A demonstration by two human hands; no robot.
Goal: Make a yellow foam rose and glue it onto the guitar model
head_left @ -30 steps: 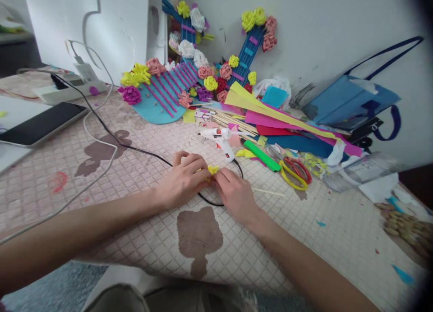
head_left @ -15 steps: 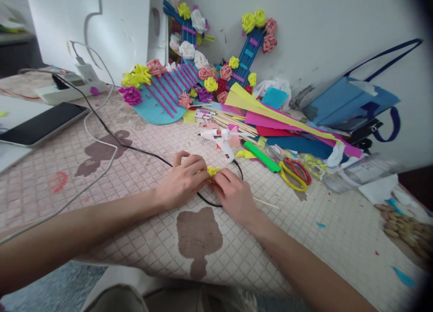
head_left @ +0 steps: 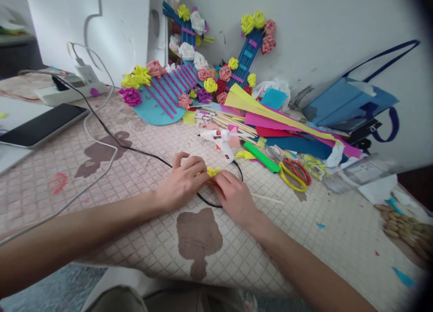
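Observation:
My left hand [head_left: 182, 181] and my right hand [head_left: 233, 197] meet at the middle of the table, fingers pinched together around a small yellow paper flower [head_left: 212, 171]. Only the top of the flower shows between the fingertips. A thin wooden stick [head_left: 269, 197] runs out to the right from under my right hand. A black cable [head_left: 135, 149] passes under both hands. Just beyond the hands lies a white glue gun [head_left: 221, 138].
A pink quilted table cover [head_left: 142, 240] lies under everything. Behind stand blue craft boards with paper flowers [head_left: 162, 93], sheets of coloured paper [head_left: 270, 116], a green marker [head_left: 261, 156], scissors [head_left: 295, 171], a blue bag [head_left: 352, 102]. A phone [head_left: 42, 125] and a power strip [head_left: 67, 89] lie at left.
Both hands keep pinching the yellow flower with only slight finger shifts. The view has barely moved.

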